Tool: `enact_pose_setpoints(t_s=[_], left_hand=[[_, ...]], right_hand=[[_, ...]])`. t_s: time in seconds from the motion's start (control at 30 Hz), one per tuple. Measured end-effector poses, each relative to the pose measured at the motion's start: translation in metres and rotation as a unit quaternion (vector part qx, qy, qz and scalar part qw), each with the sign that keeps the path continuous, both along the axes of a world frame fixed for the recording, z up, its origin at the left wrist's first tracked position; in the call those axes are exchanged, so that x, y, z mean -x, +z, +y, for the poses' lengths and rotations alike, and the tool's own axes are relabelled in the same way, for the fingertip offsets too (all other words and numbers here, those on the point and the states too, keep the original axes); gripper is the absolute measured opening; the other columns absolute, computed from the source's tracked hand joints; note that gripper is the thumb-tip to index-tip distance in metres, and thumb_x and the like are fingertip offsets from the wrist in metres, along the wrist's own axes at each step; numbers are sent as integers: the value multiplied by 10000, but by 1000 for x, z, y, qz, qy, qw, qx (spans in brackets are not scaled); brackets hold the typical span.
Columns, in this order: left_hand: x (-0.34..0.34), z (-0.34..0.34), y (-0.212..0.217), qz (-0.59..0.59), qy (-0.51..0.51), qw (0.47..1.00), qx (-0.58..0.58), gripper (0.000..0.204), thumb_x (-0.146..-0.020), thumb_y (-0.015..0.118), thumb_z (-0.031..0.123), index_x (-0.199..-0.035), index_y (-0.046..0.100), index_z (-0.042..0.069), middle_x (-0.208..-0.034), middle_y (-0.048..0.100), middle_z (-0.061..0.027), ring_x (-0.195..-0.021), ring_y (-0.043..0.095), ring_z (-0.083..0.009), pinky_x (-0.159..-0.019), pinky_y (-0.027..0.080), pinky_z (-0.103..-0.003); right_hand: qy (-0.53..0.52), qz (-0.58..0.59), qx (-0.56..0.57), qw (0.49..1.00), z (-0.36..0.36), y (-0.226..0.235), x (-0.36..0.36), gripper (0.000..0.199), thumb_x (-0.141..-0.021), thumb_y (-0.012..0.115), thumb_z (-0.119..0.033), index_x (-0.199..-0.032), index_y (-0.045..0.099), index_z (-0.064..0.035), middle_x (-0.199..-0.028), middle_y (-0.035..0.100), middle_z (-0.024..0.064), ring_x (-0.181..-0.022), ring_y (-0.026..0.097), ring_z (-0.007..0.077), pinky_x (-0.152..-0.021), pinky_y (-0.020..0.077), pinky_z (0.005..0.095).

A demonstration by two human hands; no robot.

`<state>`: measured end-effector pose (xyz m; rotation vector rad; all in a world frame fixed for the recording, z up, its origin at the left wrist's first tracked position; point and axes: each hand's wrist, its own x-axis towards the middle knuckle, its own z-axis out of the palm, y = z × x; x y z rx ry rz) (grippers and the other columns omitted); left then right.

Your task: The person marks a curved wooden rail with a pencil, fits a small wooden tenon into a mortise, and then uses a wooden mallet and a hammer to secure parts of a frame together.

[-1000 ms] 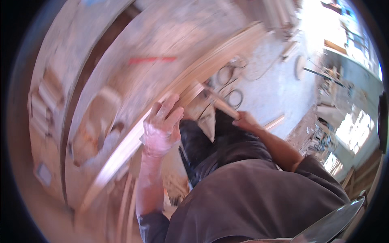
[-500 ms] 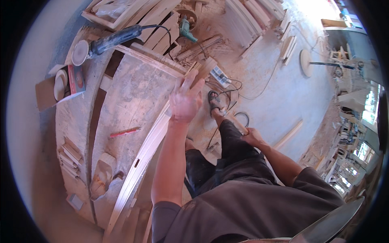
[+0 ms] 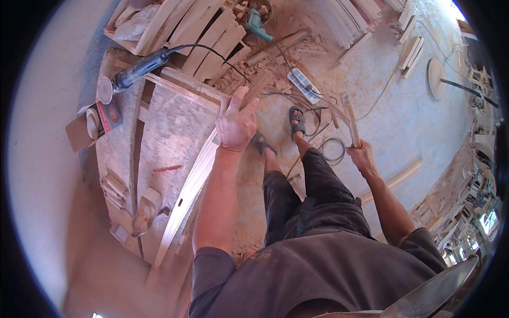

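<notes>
Head view, near to far:

- Left hand [image 3: 236,124]: raised over the counter [image 3: 119,159] edge, fingers spread, holding nothing; it hovers just above the upper end of the long strip [image 3: 185,199], probably so the palm can steady it.
- Strip: pale, lies lengthwise along the counter's right edge, apparently kept within easy reach.
- Right hand [image 3: 362,156]: closed around the lower end of a wooden stick [image 3: 350,119], held upright beside the right leg, clear of the cables [image 3: 318,127] on the floor.
- Red pencil [image 3: 167,169]: flat on the counter, left of the strip.
- Grinder [image 3: 135,69]: rests at the counter's far end, cord trailing toward stacked boards [image 3: 196,29].
</notes>
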<state>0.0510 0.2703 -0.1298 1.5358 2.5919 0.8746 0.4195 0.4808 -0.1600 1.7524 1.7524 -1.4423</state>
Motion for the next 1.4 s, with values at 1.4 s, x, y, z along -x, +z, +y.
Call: enact_pose_setpoints(t_s=[1.4], left_hand=[[8, -13, -19, -41, -71, 996, -26, 286, -703, 721, -40, -960, 777, 74, -1262, 648, -151, -1007, 580, -352, -863, 529, -442]], right_hand=[[-61, 498, 269, 822, -48, 197, 109, 298, -961, 741, -215, -870, 486, -90, -718, 515, 18, -630, 450, 142, -638, 390, 334]])
